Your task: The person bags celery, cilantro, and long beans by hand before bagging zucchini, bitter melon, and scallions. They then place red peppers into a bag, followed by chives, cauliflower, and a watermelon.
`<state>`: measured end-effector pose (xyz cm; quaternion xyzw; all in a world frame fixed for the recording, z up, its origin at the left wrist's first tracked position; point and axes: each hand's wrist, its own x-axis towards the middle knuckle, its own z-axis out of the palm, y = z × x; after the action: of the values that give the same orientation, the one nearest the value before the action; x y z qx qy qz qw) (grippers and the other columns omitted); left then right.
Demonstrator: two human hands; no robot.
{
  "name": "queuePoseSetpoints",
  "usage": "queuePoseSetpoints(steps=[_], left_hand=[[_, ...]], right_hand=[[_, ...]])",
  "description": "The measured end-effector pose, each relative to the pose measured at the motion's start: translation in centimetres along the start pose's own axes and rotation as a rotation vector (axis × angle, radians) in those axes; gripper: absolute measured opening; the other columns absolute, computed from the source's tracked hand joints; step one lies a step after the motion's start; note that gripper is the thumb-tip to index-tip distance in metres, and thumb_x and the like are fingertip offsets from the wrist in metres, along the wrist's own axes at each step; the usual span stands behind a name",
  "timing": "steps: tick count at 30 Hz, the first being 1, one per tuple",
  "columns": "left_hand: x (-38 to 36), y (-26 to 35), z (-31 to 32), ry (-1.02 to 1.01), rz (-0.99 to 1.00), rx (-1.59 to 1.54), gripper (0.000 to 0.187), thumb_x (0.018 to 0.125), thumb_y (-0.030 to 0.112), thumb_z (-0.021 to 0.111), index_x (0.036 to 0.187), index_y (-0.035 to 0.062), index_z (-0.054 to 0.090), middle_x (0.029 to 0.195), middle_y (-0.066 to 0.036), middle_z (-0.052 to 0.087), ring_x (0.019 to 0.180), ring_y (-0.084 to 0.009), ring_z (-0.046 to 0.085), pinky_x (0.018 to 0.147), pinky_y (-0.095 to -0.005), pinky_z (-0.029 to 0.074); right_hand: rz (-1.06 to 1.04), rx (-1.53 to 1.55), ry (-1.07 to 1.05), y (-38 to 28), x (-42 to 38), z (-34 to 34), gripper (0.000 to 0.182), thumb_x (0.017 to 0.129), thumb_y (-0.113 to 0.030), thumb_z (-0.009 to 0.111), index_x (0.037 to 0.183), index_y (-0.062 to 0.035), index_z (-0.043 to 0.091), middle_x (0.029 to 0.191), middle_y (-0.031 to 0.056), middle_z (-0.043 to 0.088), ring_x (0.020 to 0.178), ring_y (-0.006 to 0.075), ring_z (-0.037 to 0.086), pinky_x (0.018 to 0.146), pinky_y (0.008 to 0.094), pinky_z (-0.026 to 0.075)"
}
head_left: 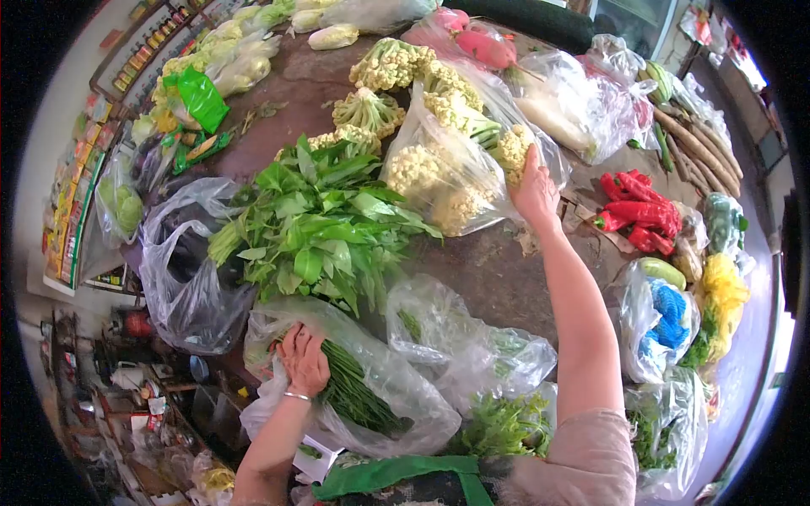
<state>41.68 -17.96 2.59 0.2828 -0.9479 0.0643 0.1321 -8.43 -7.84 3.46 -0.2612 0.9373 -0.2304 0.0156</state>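
Note:
My right hand (533,192) reaches to the far side and grips a cauliflower piece (512,153) at the edge of a clear plastic bag. Inside and around that bag are more cauliflower florets (413,171). Nearer my body, my left hand (302,361), with a bracelet at the wrist, has its fingers bent over the edge of a clear plastic bag (430,413). Long thin green stems (359,392) lie in this bag, right beside the hand. A heap of leafy greens (316,223) sits between the two hands.
At right lie red peppers (639,211), long brown roots (696,152) and a bag with blue netting (666,316). A grey plastic bag (190,287) stands at left. Pink-bagged vegetables (485,49) and white radishes (557,118) are at the back. Shelves (139,63) line the left wall.

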Motion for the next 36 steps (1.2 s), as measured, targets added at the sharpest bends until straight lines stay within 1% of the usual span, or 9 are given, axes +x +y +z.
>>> queuePoseSetpoints(steps=[7,9,15,21,26,28,31,33,36], left_hand=[[0.2,0.0,-0.2,-0.002,0.003,-0.017,0.036,0.071,0.011,0.054,0.106,0.0119,0.062,0.119,-0.008,0.054,0.123,-0.0315,0.042,0.094,-0.0500,0.030],[0.1,0.0,-0.1,0.003,0.003,-0.004,0.036,0.071,0.011,0.054,0.106,0.0120,0.062,0.119,-0.008,0.054,0.123,-0.0316,0.042,0.094,-0.0502,0.031],[-0.2,-0.2,0.3,0.015,0.010,0.011,0.035,0.071,0.011,0.054,0.105,0.0119,0.062,0.119,-0.008,0.054,0.122,-0.0318,0.042,0.094,-0.0506,0.031],[0.2,0.0,-0.4,0.000,0.002,-0.005,0.032,0.070,0.012,0.055,0.101,0.0115,0.063,0.117,-0.008,0.054,0.121,-0.0319,0.042,0.093,-0.0501,0.031],[-0.1,-0.1,0.2,-0.006,-0.002,0.012,0.032,0.069,0.012,0.056,0.101,0.0116,0.063,0.118,-0.008,0.053,0.122,-0.0315,0.040,0.092,-0.0495,0.031],[-0.2,-0.3,0.3,-0.029,-0.007,-0.008,0.032,0.070,0.013,0.056,0.101,0.0115,0.063,0.118,-0.008,0.053,0.122,-0.0313,0.039,0.092,-0.0499,0.031],[0.3,0.1,-0.2,-0.009,0.006,0.012,0.030,0.070,0.013,0.056,0.100,0.0108,0.063,0.117,-0.008,0.052,0.122,-0.0317,0.039,0.090,-0.0505,0.032],[0.2,0.0,-0.1,-0.015,0.005,0.020,0.030,0.070,0.014,0.056,0.100,0.0104,0.062,0.117,-0.008,0.052,0.121,-0.0318,0.039,0.090,-0.0506,0.032],[-0.3,-0.5,0.5,-0.021,0.012,0.020,0.030,0.071,0.015,0.056,0.100,0.0099,0.062,0.117,-0.009,0.052,0.121,-0.0320,0.039,0.090,-0.0511,0.032]], right_hand=[[0.055,0.143,0.065,1.5,-0.2,-0.1,0.068,0.080,-0.026,0.067,0.140,-0.0108,0.038,0.117,0.0206,0.058,0.107,0.0382,0.057,0.087,0.0464,0.045],[-0.036,0.236,0.122,1.9,-0.2,-0.3,0.060,0.080,-0.029,0.068,0.132,-0.0087,0.046,0.116,0.0224,0.058,0.106,0.0386,0.057,0.086,0.0462,0.045],[-0.089,0.044,0.053,0.3,-1.0,-1.9,0.050,0.077,-0.029,0.072,0.117,-0.0053,0.055,0.107,0.0174,0.059,0.103,0.0364,0.058,0.086,0.0442,0.045],[-0.167,0.189,0.194,2.0,0.2,-2.4,0.045,0.079,-0.029,0.069,0.112,-0.0010,0.056,0.112,0.0202,0.055,0.101,0.0367,0.057,0.084,0.0468,0.046],[-0.245,0.158,0.266,-3.5,-3.6,-7.1,0.041,0.076,-0.026,0.070,0.107,-0.0032,0.057,0.105,0.0171,0.053,0.098,0.0358,0.056,0.082,0.0444,0.048],[-0.415,0.162,0.315,-5.9,-5.9,-8.2,0.040,0.073,-0.022,0.072,0.106,-0.0043,0.057,0.102,0.0164,0.052,0.095,0.0356,0.056,0.080,0.0430,0.048],[-0.380,0.278,0.405,-5.4,-5.5,-8.2,0.040,0.068,-0.017,0.074,0.103,-0.0043,0.057,0.100,0.0164,0.053,0.093,0.0356,0.056,0.079,0.0426,0.048],[-0.209,0.626,0.371,-2.9,-4.6,-8.8,0.038,0.072,-0.016,0.076,0.102,-0.0006,0.058,0.092,0.0094,0.059,0.082,0.0185,0.057,0.074,0.0308,0.047],[-0.129,1.039,0.404,-3.0,-5.4,-12.9,0.031,0.081,-0.015,0.074,0.102,0.0006,0.058,0.089,0.0023,0.059,0.078,0.0084,0.053,0.071,0.0231,0.044]])
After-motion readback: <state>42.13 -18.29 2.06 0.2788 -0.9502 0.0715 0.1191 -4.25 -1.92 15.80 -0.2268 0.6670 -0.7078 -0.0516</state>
